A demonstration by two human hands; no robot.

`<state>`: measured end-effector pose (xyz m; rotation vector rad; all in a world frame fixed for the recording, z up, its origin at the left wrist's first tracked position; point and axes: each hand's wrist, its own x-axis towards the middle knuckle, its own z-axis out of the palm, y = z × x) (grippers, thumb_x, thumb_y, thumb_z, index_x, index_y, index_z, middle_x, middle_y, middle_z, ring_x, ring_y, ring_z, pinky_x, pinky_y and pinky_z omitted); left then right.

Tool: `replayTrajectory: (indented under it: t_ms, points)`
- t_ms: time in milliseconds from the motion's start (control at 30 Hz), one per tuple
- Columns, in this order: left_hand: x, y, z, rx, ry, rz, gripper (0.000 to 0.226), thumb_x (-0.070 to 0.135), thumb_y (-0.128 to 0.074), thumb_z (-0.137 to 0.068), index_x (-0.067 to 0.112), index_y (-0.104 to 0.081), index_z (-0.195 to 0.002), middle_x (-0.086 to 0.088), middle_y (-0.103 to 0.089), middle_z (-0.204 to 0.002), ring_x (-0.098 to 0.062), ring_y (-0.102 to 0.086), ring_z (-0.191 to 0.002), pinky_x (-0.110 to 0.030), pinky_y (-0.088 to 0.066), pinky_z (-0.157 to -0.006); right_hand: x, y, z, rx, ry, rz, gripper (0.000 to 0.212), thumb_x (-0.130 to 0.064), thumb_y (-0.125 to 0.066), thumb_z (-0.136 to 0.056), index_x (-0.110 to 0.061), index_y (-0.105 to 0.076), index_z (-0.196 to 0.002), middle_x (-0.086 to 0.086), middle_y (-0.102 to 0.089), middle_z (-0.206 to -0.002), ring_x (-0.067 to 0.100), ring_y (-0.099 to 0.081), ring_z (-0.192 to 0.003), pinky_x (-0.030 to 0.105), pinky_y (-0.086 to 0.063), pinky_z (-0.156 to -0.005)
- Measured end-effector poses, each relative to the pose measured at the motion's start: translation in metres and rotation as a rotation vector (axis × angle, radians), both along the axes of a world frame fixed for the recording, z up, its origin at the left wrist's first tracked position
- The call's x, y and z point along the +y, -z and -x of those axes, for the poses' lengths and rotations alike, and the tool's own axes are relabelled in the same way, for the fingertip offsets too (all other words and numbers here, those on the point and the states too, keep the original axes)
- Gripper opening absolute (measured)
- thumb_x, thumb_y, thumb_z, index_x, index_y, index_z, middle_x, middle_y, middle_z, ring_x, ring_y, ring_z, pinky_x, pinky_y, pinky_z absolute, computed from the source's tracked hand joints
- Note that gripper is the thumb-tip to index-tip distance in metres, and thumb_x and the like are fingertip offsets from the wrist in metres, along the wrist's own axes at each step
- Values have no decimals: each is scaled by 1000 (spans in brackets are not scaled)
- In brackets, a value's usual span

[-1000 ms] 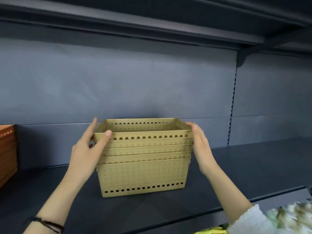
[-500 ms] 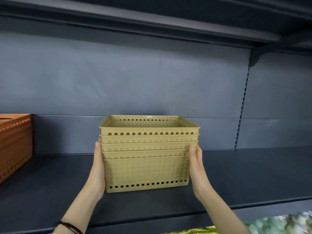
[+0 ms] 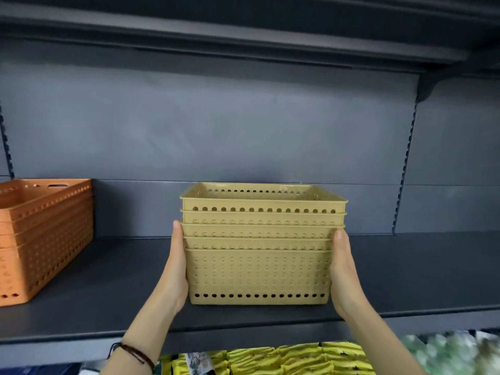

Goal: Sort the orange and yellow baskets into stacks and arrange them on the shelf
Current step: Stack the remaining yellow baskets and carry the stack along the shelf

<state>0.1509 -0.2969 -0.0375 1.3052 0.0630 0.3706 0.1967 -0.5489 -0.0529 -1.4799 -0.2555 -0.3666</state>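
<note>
A stack of several nested yellow perforated baskets (image 3: 259, 269) stands on the dark shelf (image 3: 121, 301), near its front edge. My left hand (image 3: 177, 269) presses flat against the stack's left side and my right hand (image 3: 342, 272) against its right side, gripping it between them. A stack of orange baskets (image 3: 46, 239) sits at the far left of the same shelf, partly cut off by the frame edge.
A dark back panel (image 3: 216, 136) rises behind the shelf, with another shelf overhead and a slotted upright (image 3: 404, 171) to the right. Yellow packaged goods (image 3: 284, 358) lie on the level below.
My hands slid down from the top rim of the yellow stack to its lower sides. More of the orange stack has come into view on the left.
</note>
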Motion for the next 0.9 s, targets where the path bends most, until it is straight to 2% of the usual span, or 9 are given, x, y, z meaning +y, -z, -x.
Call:
replayTrajectory:
  t_ms: [67,200,300,400,600,733,800,900]
  points:
    - [6,-4,9,6,8,9,64,70,-19,-90,36,-69,-110,13,-76,-100,-6,-65,-99,-30,-46,-74,4,-4,8,-2,-4,-11,60,-71,-29,-87,-41,-42,-137,-16,-57,-131,3,-52,-122,41,-42,-105]
    - [24,-9,35,-18,7,1,63,69,-19,-90,35,-69,-109,12,-76,-97,-2,-71,-85,-30,-45,-71,26,-9,32,1,0,-47,56,-69,-30,-86,-41,-46,-132,-18,-61,-122,0,-56,-115,33,-45,-94]
    - [48,-18,62,-67,15,-20,65,68,-18,-91,33,-68,-114,10,-75,-105,-1,-70,-90,-30,-46,-75,51,-20,55,-13,-13,-73,54,-69,-31,-84,-44,-46,-129,-23,-61,-118,-6,-56,-109,27,-45,-85]
    - [76,-33,95,-109,-3,-31,63,66,-18,-93,33,-69,-113,11,-75,-106,-1,-70,-93,-30,-46,-78,79,-37,80,-37,-36,-77,63,-72,-31,-81,-42,-42,-135,-22,-60,-121,-3,-55,-111,31,-44,-89]
    - [141,-49,173,-143,-126,-33,64,72,-27,-87,33,-67,-118,10,-74,-109,-8,-68,-100,-32,-47,-75,148,-52,138,-112,-89,-90,59,-69,-31,-87,-43,-39,-139,-22,-59,-127,-3,-56,-115,35,-43,-97]
    - [187,-49,232,-159,-217,-38,67,75,-30,-81,32,-68,-116,7,-74,-111,-10,-69,-101,-41,-48,-90,200,-50,182,-115,-157,-101,58,-70,-32,-85,-41,-47,-134,-21,-64,-121,-4,-62,-107,39,-47,-96]
    - [210,-48,260,-160,-240,-43,65,71,-23,-88,33,-71,-110,7,-75,-106,-9,-71,-96,-38,-49,-83,229,-48,202,-108,-189,-98,59,-73,-33,-84,-42,-50,-131,-20,-66,-120,-2,-63,-107,42,-48,-98]
    - [243,-42,301,-129,-297,-33,66,69,-20,-91,35,-77,-91,5,-77,-98,-7,-73,-85,-35,-47,-74,272,-47,229,-101,-255,-118,59,-71,-35,-83,-41,-50,-131,-23,-67,-116,-5,-63,-103,39,-48,-95]
